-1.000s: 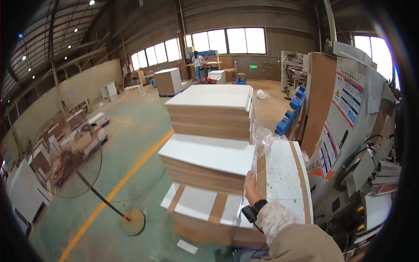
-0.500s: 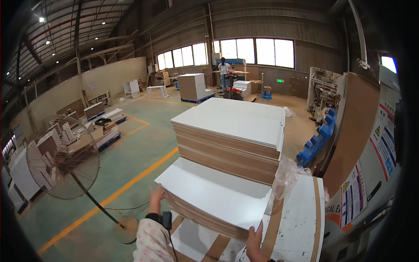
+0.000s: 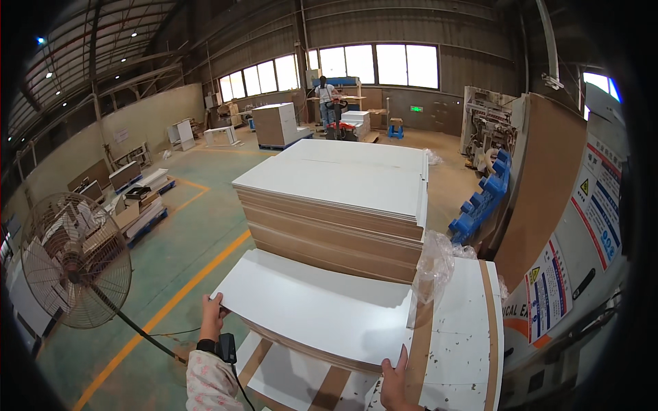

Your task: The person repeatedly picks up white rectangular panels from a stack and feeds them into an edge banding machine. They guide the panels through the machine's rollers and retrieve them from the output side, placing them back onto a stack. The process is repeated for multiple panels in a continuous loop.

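Observation:
A glossy white board [image 3: 308,305] lies on top of a low stack of boards with brown edges, bowing slightly. At its left corner my left hand [image 3: 212,316] grips the edge, thumb on top and fingers curled round the side. My right hand [image 3: 393,383] holds the near right corner, its thumb up against the edge and its other fingers largely hidden. The board's left end juts out past the boards under it. Directly behind stands a taller stack of white-topped boards [image 3: 343,168].
Clear plastic wrap [image 3: 435,264] hangs by the stacks' right side. A pedestal fan [image 3: 75,264] stands at left. On the right are a blue plastic pallet [image 3: 480,198] and a grey machine cabinet [image 3: 582,226]. Far back, a person [image 3: 325,103] stands near a red pallet truck [image 3: 340,130].
The top board has shifted left and toward me, its left end now sticking out over the stack. Both hands moved with it, and the whole view has shifted a little.

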The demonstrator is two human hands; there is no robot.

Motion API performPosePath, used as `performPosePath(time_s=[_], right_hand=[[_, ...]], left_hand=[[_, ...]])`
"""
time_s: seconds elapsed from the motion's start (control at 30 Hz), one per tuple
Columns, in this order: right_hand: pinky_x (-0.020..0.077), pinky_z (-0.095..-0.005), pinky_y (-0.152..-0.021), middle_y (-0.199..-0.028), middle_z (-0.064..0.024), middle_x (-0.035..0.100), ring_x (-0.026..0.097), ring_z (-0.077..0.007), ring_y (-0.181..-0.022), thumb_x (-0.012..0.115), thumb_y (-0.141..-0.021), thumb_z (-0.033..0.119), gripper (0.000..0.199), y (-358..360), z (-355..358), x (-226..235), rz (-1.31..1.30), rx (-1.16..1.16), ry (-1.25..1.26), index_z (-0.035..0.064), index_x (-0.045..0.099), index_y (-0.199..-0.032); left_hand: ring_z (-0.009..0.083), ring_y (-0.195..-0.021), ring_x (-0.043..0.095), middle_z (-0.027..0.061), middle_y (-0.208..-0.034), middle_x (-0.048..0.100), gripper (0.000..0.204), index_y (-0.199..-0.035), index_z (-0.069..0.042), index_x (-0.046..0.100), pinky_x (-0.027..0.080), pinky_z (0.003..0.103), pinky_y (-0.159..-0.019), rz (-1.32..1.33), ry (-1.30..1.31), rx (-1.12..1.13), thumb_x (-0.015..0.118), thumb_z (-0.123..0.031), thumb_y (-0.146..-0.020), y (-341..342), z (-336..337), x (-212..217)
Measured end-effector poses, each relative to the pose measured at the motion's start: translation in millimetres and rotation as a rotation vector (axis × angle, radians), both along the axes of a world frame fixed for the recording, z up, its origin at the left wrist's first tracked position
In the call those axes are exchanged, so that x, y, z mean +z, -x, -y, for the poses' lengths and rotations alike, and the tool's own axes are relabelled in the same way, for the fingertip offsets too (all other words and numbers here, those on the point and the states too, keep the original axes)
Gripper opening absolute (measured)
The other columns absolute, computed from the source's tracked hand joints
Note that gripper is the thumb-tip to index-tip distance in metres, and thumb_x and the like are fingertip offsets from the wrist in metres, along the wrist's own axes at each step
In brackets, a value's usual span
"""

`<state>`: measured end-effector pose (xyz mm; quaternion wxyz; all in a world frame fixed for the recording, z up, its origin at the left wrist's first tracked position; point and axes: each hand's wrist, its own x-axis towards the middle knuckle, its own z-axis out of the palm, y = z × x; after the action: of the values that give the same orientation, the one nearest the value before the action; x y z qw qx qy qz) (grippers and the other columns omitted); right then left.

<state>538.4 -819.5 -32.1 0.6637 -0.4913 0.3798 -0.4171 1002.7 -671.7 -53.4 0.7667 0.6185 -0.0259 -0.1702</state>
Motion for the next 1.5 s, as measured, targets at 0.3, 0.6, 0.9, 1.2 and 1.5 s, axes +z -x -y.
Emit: performPosePath(time_s=[0.3,0.6,0.9,1.2,1.5], right_hand=[[0.0341,-0.0341,-0.093,-0.124,-0.0100,0.037,0.039,-0.0192,-0.110,0.047,-0.086,0.008,0.055,17,17,-22,0.099,-0.024,-0.114,0.0038,0.020,-0.133],[0.0395,-0.0393,-0.085,-0.106,-0.0075,0.051,0.047,-0.0183,-0.099,0.054,-0.085,0.016,0.034,50,49,-33,0.345,-0.095,-0.271,0.0059,0.043,-0.115],[0.0486,-0.0313,-0.077,-0.099,-0.0093,0.058,0.057,-0.0172,-0.089,0.057,-0.084,0.011,0.029,260,-22,9,0.675,-0.358,-0.212,-0.0023,0.051,-0.109],[0.0483,-0.0309,-0.078,-0.096,-0.0072,0.060,0.059,-0.0174,-0.088,0.058,-0.081,0.008,0.028,523,-186,58,0.476,-0.922,-0.027,0.0003,0.053,-0.108],[0.0487,-0.0357,-0.081,-0.100,-0.0100,0.059,0.059,-0.0228,-0.092,0.039,-0.092,0.041,0.043,746,-218,76,0.784,-1.329,0.097,0.0021,0.051,-0.108]], left_hand=[[0.0291,-0.079,0.058,0.0135,-0.094,0.052,0.025,-0.100,-0.008,0.035,0.052,0.046,-0.061,0.012,0.110,0.004,0.053,-0.016,-0.085,39,-36,47],[0.0261,-0.093,0.055,0.0111,-0.107,0.054,0.043,-0.119,-0.007,0.042,0.048,0.039,-0.072,0.176,0.303,-0.175,0.055,-0.014,-0.079,131,-83,140],[0.0195,-0.095,0.052,0.0090,-0.106,0.055,0.039,-0.120,-0.005,0.046,0.042,0.031,-0.083,0.190,-0.260,-0.581,0.050,-0.027,-0.087,376,-244,95],[0.0180,-0.085,0.054,0.0050,-0.093,0.057,0.029,-0.106,-0.008,0.054,0.043,0.031,-0.071,0.128,-0.432,-1.022,0.056,-0.025,-0.082,479,-196,18],[0.0340,-0.102,0.051,0.0177,-0.113,0.052,0.051,-0.125,-0.002,0.039,0.039,0.043,-0.091,-0.463,-0.316,-1.422,0.058,-0.015,-0.080,723,-83,38]])
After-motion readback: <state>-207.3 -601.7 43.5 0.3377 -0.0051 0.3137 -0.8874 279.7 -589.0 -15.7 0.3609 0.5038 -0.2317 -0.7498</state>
